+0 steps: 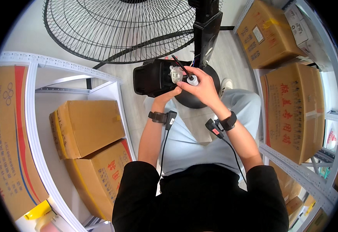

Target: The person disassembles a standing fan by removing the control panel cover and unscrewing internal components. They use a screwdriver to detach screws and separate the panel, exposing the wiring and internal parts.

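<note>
My left hand (169, 93) holds a black plastic motor housing (147, 79) from below, most of its fingers hidden. My right hand (200, 86) is on a clear plastic fitting (176, 73) at the housing's right end, thumb pressing near it, with a white cylindrical piece (192, 80) and thin black shaft among its fingers. Above, a fan's wire guard (111, 31) stands beside a black upright column (204, 38). Thin wires run by the column. Its round black base (194, 101) is on the floor between my feet.
Metal shelving (37, 69) with cardboard boxes (86, 123) stands close on my left. More shelving (273, 154) with stacked boxes (288, 108) is close on my right. My knees are on either side below the housing, with grey floor (136, 116) showing around them.
</note>
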Demonstrator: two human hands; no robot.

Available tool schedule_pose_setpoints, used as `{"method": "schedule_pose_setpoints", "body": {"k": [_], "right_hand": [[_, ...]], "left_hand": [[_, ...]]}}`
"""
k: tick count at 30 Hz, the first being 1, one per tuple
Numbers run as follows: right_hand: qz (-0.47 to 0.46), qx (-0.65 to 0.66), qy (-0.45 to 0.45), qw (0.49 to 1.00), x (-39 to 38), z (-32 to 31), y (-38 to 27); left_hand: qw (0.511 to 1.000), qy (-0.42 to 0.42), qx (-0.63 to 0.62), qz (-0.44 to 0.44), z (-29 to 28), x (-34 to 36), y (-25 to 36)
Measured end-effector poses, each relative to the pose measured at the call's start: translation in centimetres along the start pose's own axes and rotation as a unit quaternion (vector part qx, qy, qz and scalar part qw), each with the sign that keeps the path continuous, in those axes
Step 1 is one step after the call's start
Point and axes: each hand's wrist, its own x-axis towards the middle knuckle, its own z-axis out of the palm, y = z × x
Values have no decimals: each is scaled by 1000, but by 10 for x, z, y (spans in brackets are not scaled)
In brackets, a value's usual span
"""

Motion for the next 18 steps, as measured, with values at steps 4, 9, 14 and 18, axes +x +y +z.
{"method": "schedule_pose_setpoints", "body": {"k": [4,9,14,18], "right_hand": [[24,-7,-44,999,-4,4,1],[42,-28,-83,995,-13,-8,-4],[60,-65,-151,985,-31,-33,-21],[18,-134,-174,975,-40,-46,-32]], "left_hand": [[997,46,48,-43,-1,-22,-5],[991,125,-28,-42,5,-50,-2],[947,243,-147,-151,-13,-78,-11],[936,258,-207,-119,-9,-70,-7]]}}
